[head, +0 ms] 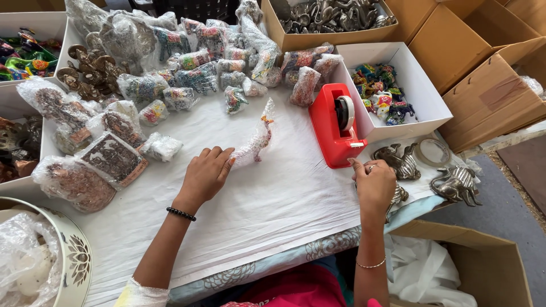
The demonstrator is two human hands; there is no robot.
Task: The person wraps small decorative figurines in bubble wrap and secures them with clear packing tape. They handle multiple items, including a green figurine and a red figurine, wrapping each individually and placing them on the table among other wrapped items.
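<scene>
On a white-covered surface [273, 199] crowded with wrapped trinkets, a person's left hand [206, 173] presses its fingertips on one end of a long, thin figurine wrapped in clear plastic [257, 141], which lies near the middle of the cloth. The right hand [373, 183], fingers pinched narrow, reaches the cutter end of a red tape dispenser [335, 125] just beside it; whether tape is already between the fingers cannot be told. Judged from the frame, the wrap is best kept pinned flat so it does not spring open, and the tape drawn straight off against the blade, the dispenser's weight left to hold it steady. One dispenser stands on the cloth and one spare tape ring [432, 152] lies to its right. Three bare metal animal figures [398, 161] show near the right hand, one partly hidden beneath it. Behind, well over a dozen wrapped pieces [199, 77] lie heaped, too overlapped to count exactly. An open white box [424, 96] holds small painted figures.
</scene>
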